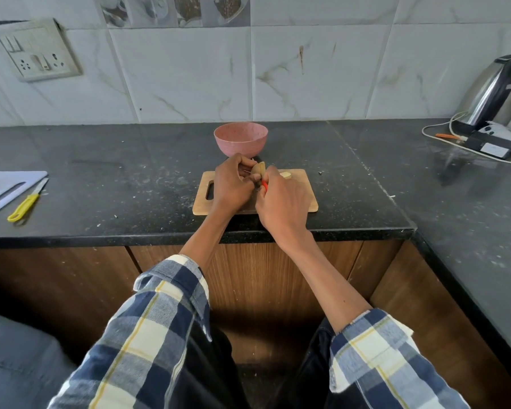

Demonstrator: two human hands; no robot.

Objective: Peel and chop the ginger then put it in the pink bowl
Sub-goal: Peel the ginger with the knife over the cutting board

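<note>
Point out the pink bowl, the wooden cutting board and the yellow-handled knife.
pink bowl [240, 143]: head view, front of its outer wall.
wooden cutting board [306, 199]: head view, bare right part of its surface.
yellow-handled knife [24, 206]: head view, middle of its yellow handle.

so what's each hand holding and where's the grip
The left hand grips the ginger by its lower part. The right hand grips an orange-handled tool by the handle; its blade is hidden.

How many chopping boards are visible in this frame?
2: a wooden board under the hands on the counter, and a white board at the left edge, partly cut off by the frame.
</note>
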